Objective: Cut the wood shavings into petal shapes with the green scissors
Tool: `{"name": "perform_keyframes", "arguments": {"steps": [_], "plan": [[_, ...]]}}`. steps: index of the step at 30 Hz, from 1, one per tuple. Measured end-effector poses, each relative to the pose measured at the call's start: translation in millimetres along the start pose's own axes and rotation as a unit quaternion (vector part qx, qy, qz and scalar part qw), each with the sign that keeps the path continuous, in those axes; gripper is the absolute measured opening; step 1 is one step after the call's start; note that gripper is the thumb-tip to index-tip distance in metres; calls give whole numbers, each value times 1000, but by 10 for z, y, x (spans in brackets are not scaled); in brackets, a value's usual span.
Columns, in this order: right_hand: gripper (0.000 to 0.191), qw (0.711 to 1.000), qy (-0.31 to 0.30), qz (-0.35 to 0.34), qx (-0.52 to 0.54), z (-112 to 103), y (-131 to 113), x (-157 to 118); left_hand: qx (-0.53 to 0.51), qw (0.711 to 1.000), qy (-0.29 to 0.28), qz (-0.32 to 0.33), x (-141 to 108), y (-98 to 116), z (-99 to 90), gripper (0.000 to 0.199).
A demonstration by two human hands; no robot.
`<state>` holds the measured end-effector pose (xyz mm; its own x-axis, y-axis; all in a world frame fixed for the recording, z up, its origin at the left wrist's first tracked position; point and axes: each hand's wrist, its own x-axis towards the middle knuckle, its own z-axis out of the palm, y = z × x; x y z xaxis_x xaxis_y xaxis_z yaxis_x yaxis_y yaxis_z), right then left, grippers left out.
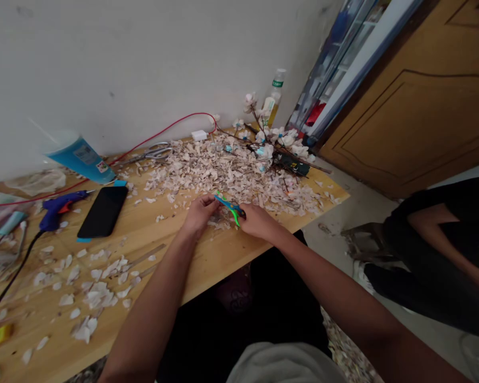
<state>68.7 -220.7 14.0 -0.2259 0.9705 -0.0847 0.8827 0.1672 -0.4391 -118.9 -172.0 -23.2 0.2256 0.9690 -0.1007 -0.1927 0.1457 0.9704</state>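
My right hand (256,219) is closed around the handles of a pair of blue and green scissors (229,205), whose blades point left. At the blade tips my left hand (203,211) has its fingers pinched together; whatever lies between them is too small to make out. Just beyond both hands spreads a heap of pale, petal-like flakes (207,169). Branches with white blossoms (266,151) lie across the far right part of that heap.
A blue glue gun (59,208), a black phone (102,211) and a blue cup (82,159) occupy the left side. Metal scissors (156,151) and a bottle (273,98) are by the wall. Loose petals (99,296) dot the wooden table (207,271). Another person (443,255) sits at right.
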Motion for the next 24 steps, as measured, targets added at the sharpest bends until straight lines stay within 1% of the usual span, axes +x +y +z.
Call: {"name": "perform_keyframes", "arguments": {"steps": [4, 6, 7, 9, 12, 15, 17, 20, 24], "plan": [[14, 1000, -7, -4, 13, 2, -1, -12, 73, 997, -16, 17, -3, 66, -32, 26], [14, 1000, -7, -1, 11, 14, -3, -16, 71, 997, -10, 20, -9, 80, -15, 25], [12, 1000, -3, 1, 9, 20, -5, -17, 50, 999, -5, 12, -16, 82, 3, 24], [9, 1000, 8, 3, 8, 31, -9, -20, -24, 1000, -4, -20, -39, 83, 51, 24], [7, 1000, 15, 7, 10, 42, -10, -21, -134, 988, -13, -76, -82, 100, 120, 21], [8, 1000, 16, 9, 5, 48, 3, -17, -183, 977, 6, -112, -99, 127, 142, 13], [7, 1000, 15, 9, 5, 54, 18, -12, -200, 972, 19, -120, -94, 132, 137, 11], [8, 1000, 7, 10, 10, 58, 34, -3, -190, 976, 13, -104, -76, 108, 126, 13], [11, 1000, 12, -2, 9, 44, 27, 4, -121, 991, 7, -54, -49, 55, 117, 20]]}}
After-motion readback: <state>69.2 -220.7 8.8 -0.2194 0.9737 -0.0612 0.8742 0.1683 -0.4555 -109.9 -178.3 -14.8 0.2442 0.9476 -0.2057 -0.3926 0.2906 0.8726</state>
